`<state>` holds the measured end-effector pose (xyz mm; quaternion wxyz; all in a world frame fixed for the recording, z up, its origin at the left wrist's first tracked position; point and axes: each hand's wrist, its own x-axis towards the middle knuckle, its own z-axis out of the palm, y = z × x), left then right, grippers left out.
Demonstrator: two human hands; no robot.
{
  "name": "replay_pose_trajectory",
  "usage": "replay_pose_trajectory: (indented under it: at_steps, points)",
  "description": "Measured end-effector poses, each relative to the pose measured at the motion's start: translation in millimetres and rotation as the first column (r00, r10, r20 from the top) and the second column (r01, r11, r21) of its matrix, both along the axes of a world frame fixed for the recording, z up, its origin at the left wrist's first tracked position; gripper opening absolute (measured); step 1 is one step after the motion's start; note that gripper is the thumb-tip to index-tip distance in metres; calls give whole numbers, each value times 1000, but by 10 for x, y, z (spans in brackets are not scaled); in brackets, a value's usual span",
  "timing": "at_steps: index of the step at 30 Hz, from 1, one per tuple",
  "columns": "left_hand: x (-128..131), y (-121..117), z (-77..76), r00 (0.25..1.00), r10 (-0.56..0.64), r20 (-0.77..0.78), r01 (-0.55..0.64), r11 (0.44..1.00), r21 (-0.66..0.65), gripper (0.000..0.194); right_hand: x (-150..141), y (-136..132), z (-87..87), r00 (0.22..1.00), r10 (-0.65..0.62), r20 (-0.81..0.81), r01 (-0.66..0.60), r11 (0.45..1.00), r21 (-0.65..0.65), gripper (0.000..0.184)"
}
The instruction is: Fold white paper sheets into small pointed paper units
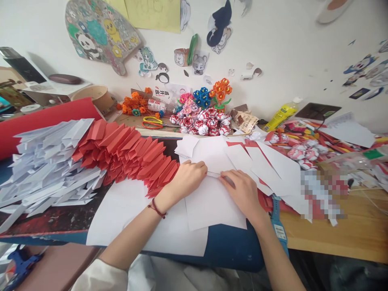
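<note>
My left hand [190, 177] has its fingers curled onto the left end of a narrow folded edge of white paper [214, 175]. At the other end of that edge, my right hand [241, 190] pinches it between thumb and fingers. Loose white sheets [212, 208] lie flat under both hands. Just beyond them sits a small white paper piece [186, 146]. To the left, a long row of folded red paper pieces [121, 149] reaches almost to my left wrist. Overlapping white sheets [273, 169], with red ones among them, spread out beside my right hand.
Folded white paper pieces [51, 173] are heaped at the far left, before a red roll [45, 123]. Red-and-white paper flowers [206, 121] and a yellow bottle [281, 115] line the back. Paper scraps [321, 135] clutter the right. A blue glue gun [22, 262] is at lower left.
</note>
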<state>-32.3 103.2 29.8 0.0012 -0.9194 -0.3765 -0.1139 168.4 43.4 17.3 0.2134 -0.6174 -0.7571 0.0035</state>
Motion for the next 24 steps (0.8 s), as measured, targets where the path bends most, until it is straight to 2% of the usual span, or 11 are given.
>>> replay_pose_trajectory:
  at_steps: [5,9,13,19,24]
  points:
    - [18,20,-31,991,68,117,-58,994,-88,14,-2,59,10,991,-66,-113,60,997,-56,13]
    - [41,26,-44,977,131,169,-118,989,-87,17,8,97,-1,975,-106,-195,91,992,-86,13]
    - [80,30,-74,964,203,173,-187,977,-104,18,6,114,-13,965,-119,-233,101,991,-85,14]
    - [105,13,-89,949,263,175,-244,962,-122,19,24,159,-37,948,-96,-302,65,992,-111,14]
    - [110,13,-106,941,292,173,-271,953,-138,20,10,180,-33,946,-121,-300,86,988,-126,14]
